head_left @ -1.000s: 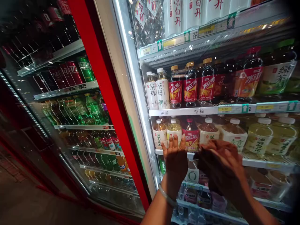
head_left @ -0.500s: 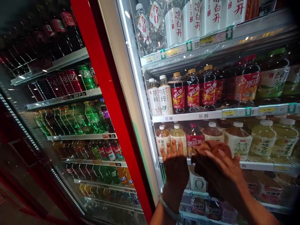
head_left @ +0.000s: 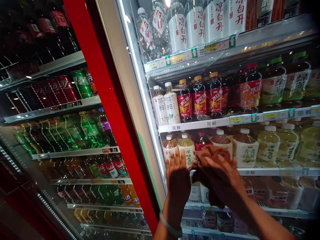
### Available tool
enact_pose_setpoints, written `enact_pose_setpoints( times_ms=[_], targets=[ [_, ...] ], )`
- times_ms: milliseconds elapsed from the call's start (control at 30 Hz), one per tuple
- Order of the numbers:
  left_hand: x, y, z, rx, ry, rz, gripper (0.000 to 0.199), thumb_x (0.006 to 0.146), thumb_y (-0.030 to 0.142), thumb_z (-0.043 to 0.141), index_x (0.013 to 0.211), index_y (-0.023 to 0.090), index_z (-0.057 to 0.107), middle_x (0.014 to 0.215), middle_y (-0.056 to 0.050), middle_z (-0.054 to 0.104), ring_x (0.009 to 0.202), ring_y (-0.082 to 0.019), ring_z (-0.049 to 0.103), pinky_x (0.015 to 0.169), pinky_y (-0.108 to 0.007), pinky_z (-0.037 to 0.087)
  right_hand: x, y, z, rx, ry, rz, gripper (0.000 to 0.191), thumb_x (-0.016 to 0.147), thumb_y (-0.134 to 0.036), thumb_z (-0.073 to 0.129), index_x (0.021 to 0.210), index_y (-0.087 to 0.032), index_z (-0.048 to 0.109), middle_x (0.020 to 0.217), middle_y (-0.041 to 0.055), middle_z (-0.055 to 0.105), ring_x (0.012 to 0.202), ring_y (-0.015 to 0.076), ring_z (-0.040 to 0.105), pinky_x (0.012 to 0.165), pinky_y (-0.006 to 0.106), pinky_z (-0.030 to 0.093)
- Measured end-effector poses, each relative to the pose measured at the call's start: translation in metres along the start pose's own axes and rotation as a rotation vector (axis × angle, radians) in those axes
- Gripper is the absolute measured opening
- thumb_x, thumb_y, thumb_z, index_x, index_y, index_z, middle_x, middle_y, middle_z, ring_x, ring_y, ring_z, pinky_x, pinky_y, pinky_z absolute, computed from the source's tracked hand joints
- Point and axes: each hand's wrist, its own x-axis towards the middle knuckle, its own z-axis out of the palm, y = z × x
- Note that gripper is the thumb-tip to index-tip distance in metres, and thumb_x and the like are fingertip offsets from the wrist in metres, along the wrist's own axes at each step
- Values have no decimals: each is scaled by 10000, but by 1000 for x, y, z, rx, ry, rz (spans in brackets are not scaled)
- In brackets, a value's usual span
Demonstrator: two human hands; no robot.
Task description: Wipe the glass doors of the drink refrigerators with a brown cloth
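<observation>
My left hand (head_left: pixel 177 178), a pale bangle (head_left: pixel 170 225) on its wrist, is raised with the fingers stretched upward and lies flat against the glass door of a drinks fridge. Beside it, my right hand (head_left: pixel 226 175) holds a crumpled brown cloth (head_left: pixel 210 155) pressed to the same glass. Part of the cloth hangs down under the palm. Behind the glass, close to my left fingertips, stand a bottle of pale yellow drink (head_left: pixel 186 146) and an amber bottle (head_left: pixel 170 143). The cloth hides part of a red-labelled bottle (head_left: pixel 202 140).
A white shelf (head_left: pixel 190 126) above my hands carries several tea bottles, and water bottles (head_left: pixel 177 30) stand higher up. To the left, a red frame (head_left: pixel 100 83) borders another fridge with cans (head_left: pixel 66 89) and green bottles (head_left: pixel 88 128).
Both hands and the cloth appear further left in the picture, while the view has also shifted, so the shelves sit further left too. The cloth stays in my right hand.
</observation>
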Motion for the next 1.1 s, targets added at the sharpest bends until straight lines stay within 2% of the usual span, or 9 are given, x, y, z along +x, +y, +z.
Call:
enact_pose_setpoints(
  times_ms=[200, 333, 433, 567, 700, 800, 933, 1000, 1100],
  targets=[
    [16, -10, -1, 4, 77, -90, 698, 987, 112, 516, 1660, 140, 332, 1665, -215, 419, 1578, -367, 384, 1294, -660, 290, 70, -3, 3, -90, 156, 104, 475, 936, -221, 697, 1400, -309, 651, 1462, 76, 665, 1624, 346, 272, 1321, 686, 164],
    [15, -18, 1, -33, 146, -72, 758, 1022, 132, 513, 1700, 180, 177, 1681, -195, 384, 1600, -341, 323, 1295, -625, 320, 42, -24, 7, -48, -3, -69, 406, 938, -176, 651, 1316, -316, 704, 1361, 2, 730, 1611, 263, 299, 1366, 580, 119],
    [13, -24, -1, -33, 174, -80, 804, 1022, 123, 524, 1705, 207, 110, 1696, -181, 344, 1615, -335, 270, 1316, -655, 245, 15, -3, 1, 19, -54, -148, 472, 924, -66, 573, 1294, -324, 713, 1361, -12, 727, 1583, 222, 353, 1366, 582, 121],
    [19, -29, -2, -18, 220, -80, 829, 1013, 99, 538, 1704, 240, 101, 1693, -151, 354, 1637, -303, 191, 1334, -653, 168, 62, 16, -3, -9, 62, -54, 456, 936, -153, 642, 1358, -322, 678, 1483, 37, 652, 1623, 283, 278, 1345, 649, 140],
    [21, -31, 4, -19, 280, -67, 806, 1002, 69, 496, 1702, 241, 135, 1687, -136, 371, 1640, -294, 173, 1338, -653, 144, 116, -25, 10, 21, 129, -34, 474, 934, -211, 650, 1402, -285, 663, 1551, 34, 603, 1619, 308, 277, 1348, 652, 141],
    [16, -39, 6, -17, 297, 6, 797, 994, 74, 490, 1702, 221, 155, 1686, -144, 376, 1633, -297, 221, 1344, -641, 161, 98, -50, 20, 25, 81, -110, 397, 939, -200, 636, 1319, -285, 713, 1513, -8, 639, 1589, 256, 342, 1376, 563, 125],
    [24, -55, -6, -18, 294, 37, 780, 1012, 82, 491, 1704, 206, 151, 1683, -142, 404, 1630, -248, 256, 1369, -551, 145, 65, -18, 12, 49, 58, -215, 362, 965, -173, 594, 1254, -347, 728, 1428, -65, 697, 1572, 186, 373, 1384, 522, 111],
    [38, -60, -15, -43, 280, 40, 776, 1019, 76, 478, 1704, 224, 146, 1694, -131, 394, 1639, -237, 225, 1368, -540, 157, 78, 8, 1, 1, 99, -281, 386, 971, -134, 575, 1280, -317, 717, 1437, -35, 693, 1594, 201, 340, 1376, 545, 154],
    [60, -56, -25, -54, 314, 38, 773, 1031, 100, 483, 1705, 245, 132, 1710, -140, 357, 1651, -253, 159, 1359, -597, 133, 122, 20, -8, 2, 136, -134, 409, 962, -155, 606, 1335, -297, 692, 1525, 15, 626, 1620, 261, 290, 1347, 627, 208]
  ],
)
